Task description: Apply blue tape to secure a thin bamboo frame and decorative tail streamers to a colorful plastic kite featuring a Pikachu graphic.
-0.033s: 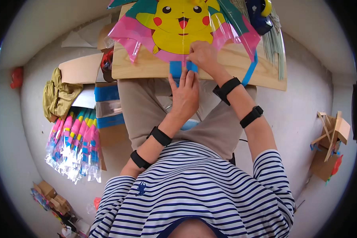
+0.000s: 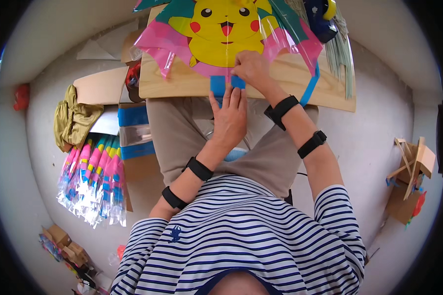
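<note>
A plastic film kite [image 2: 214, 51] in pink, green and yellow, printed with a yellow cartoon figure, lies on the wooden table. At its lower middle two blue strips [image 2: 217, 84] reach the table's near edge. My left hand [image 2: 230, 120] lies with fingers stretched out over the lower ends of these strips. Just above it, my right hand [image 2: 253, 71] is closed, its fingertips pinched together at the kite's bottom edge beside the centre line. What sits between those fingertips is hidden.
A bundle of thin pale rods [image 2: 338, 59] and a dark blue tape dispenser [image 2: 321, 22] are at the table's right. Another blue strip [image 2: 311, 88] hangs over the edge. At left, packed kites [image 2: 96, 179] hang beside a cardboard box [image 2: 140, 167] and an olive cloth [image 2: 74, 118].
</note>
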Demonstrator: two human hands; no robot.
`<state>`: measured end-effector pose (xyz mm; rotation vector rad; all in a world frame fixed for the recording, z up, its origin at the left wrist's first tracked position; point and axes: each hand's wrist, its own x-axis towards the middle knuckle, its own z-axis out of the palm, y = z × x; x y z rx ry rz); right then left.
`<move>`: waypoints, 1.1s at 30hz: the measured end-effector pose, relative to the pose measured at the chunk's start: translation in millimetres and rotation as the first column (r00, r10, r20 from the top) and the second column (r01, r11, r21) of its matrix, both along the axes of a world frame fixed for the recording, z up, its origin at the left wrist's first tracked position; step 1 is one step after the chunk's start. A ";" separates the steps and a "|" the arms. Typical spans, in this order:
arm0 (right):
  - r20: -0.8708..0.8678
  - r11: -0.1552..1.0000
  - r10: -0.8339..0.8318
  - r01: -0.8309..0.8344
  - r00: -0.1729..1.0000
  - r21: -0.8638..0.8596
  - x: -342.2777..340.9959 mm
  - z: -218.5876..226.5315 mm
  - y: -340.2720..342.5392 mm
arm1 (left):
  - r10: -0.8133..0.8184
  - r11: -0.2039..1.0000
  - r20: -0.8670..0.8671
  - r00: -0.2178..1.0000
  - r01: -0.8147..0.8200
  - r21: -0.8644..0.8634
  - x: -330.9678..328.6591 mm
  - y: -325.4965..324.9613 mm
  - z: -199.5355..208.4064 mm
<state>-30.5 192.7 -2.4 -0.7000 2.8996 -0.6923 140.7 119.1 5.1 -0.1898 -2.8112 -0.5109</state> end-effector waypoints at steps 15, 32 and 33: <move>-0.114 0.676 -0.636 0.481 0.763 -0.558 -97.1 61.7 162.4 | -0.028 0.997 0.095 0.995 0.034 -0.062 -0.9 0.4 13.9; 0.648 0.194 -0.389 0.746 0.655 -0.637 -164.9 91.3 224.6 | -0.038 0.994 0.192 0.981 0.057 -0.092 -1.7 2.9 21.1; 0.641 0.193 -0.381 0.735 0.667 -0.650 -163.1 88.3 230.1 | -0.042 0.994 0.187 0.981 0.061 -0.094 -2.7 3.6 21.1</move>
